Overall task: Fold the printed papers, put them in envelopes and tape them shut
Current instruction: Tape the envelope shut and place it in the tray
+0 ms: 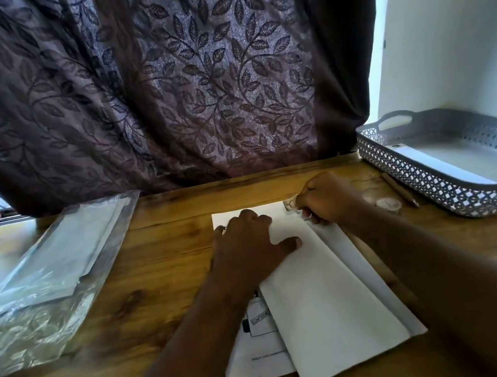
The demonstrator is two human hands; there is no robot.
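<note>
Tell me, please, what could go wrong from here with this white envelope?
1. The white paper envelope lies across a printed white sheet; the small clear strip, probably tape, pinched by the right hand could catch both.
2. The left hand presses only the envelope's far end, so the near end may swivel and seal crooked.

Visible body parts: two hands and two forearms. Left hand (247, 245): bare. Right hand (325, 198): bare. Left forearm (181, 343) and right forearm (447, 269): bare from the wrist to the near edge of view, narrow at the wrist, broadening toward the near side. Rings or other small items on the fingers: cannot be determined; detail is blurred.
</note>
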